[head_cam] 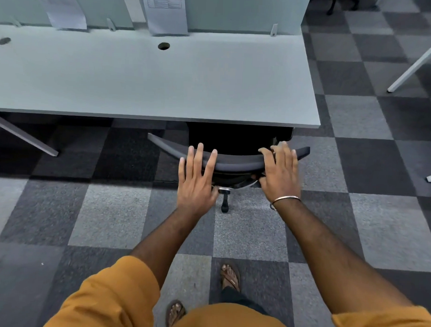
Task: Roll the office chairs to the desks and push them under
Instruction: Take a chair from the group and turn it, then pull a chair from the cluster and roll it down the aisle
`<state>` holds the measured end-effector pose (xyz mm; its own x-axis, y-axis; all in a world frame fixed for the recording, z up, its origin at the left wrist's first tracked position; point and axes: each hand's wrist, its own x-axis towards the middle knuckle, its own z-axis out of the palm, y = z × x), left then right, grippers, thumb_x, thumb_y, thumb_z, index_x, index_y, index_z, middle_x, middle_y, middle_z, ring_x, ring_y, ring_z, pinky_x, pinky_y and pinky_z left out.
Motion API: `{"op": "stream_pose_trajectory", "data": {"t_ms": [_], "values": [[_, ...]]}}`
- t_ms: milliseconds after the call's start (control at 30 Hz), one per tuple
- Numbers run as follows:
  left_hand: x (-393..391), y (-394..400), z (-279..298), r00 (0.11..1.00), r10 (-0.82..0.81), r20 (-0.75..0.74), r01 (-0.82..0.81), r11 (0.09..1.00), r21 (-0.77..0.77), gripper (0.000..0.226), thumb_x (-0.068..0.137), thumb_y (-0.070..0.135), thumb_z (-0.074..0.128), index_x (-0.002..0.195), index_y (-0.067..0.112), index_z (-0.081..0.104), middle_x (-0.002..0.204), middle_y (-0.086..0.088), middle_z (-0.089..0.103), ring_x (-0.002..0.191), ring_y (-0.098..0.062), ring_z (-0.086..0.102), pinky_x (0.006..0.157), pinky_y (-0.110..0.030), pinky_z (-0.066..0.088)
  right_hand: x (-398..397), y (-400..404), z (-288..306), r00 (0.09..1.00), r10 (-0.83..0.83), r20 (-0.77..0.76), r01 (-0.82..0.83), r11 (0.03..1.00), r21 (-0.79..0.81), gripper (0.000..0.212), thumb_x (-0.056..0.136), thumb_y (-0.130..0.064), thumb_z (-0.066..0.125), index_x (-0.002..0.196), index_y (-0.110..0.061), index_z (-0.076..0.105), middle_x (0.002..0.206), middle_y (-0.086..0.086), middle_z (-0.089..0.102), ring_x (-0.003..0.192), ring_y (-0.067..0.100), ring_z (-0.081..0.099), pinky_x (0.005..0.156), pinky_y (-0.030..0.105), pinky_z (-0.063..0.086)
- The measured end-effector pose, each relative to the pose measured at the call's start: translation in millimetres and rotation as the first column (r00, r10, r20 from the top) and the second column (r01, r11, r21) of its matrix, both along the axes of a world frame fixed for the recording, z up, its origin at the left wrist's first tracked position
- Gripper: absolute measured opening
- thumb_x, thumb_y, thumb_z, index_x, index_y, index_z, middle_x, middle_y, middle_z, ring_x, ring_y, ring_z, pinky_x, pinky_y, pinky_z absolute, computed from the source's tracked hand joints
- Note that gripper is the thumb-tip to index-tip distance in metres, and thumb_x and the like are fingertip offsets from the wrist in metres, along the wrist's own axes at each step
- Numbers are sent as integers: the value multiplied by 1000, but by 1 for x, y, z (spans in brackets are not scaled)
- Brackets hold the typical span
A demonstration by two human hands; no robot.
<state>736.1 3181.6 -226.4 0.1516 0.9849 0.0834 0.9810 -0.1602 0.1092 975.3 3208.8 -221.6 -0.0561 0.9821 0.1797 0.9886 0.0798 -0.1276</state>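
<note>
Though both hands (196, 179) (280, 170) flat-fingered, no grip — chair (234, 164) seat hidden under desk (163, 88).

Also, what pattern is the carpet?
The carpet is a checkerboard of light grey, dark grey and black squares, shown in the head view.

1. My left hand (197, 177) and right hand (280, 173) reach forward side by side, fingers straight, at the backrest of the office chair (234, 161).
2. The chair's seat sits under the desk (163, 83), toward its right end.
3. Two papers (166, 12) lean against the partition (239, 10) behind the desk.
</note>
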Motion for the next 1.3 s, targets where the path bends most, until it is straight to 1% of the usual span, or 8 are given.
{"op": "stream_pose_trajectory", "data": {"t_ms": [167,267,367,533,767,933,1133,1300], "values": [[8,14,-2,1000,4,17,-3,998,-58,124,77,34,76,166,26,-11,170,-17,-24,156,-39,-25,125,-66,3,8,21,4,998,12,-56,-13,1000,-16,93,68,3,69,152,-25,39,159,13,32,157,38,10,128,55,8],[9,47,13,1000,8,-1,-8,985,-173,136,77,46,78,161,23,-27,163,-19,-39,150,-44,-35,123,-70,3,12,49,14,996,57,-75,-62,996,-60,98,71,1,73,156,-32,37,164,12,27,158,38,2,128,55,2],[-7,70,31,999,-20,-25,11,951,-311,140,80,57,77,153,29,-40,155,-14,-53,145,-41,-44,124,-66,-7,7,67,25,991,95,-96,-104,990,-93,97,74,-1,73,156,-37,37,169,10,19,158,37,-7,126,56,-3],[-17,31,27,997,-56,-50,28,895,-445,138,82,47,77,150,35,-43,149,-7,-59,142,-36,-49,125,-66,-4,4,22,6,994,92,-62,-98,991,-94,97,74,0,71,157,-35,36,171,10,15,158,39,-7,126,58,0],[-16,-5,33,997,-63,-32,44,905,-423,127,89,50,72,155,34,-35,157,-1,-52,152,-36,-33,127,-63,0,-7,1,12,996,37,-82,-50,984,-172,91,88,-28,71,164,-28,21,173,10,-1,157,38,-15,127,57,-2],[-48,-57,23,999,-30,19,35,907,-420,121,90,45,70,156,41,-32,163,5,-42,159,-31,-19,128,-58,0,-38,-45,2,978,70,-197,-92,990,-104,100,81,-23,73,165,-24,18,174,6,1,158,37,-9,124,63,8],[-125,-136,9,987,113,116,-60,920,-388,119,93,44,69,155,43,-32,166,5,-37,159,-29,-16,127,-57,4,-112,-102,-11,940,252,-229,-288,947,-140,94,83,-23,70,164,-23,22,174,4,8,160,32,2,126,58,16],[-212,-213,-9,956,290,48,-240,864,-443,116,93,49,68,159,38,-27,169,0,-31,160,-31,-14,127,-56,5,-197,-126,-13,870,425,-251,-480,845,-234,86,86,-27,70,161,-17,31,169,9,25,157,32,20,123,54,28]]}}
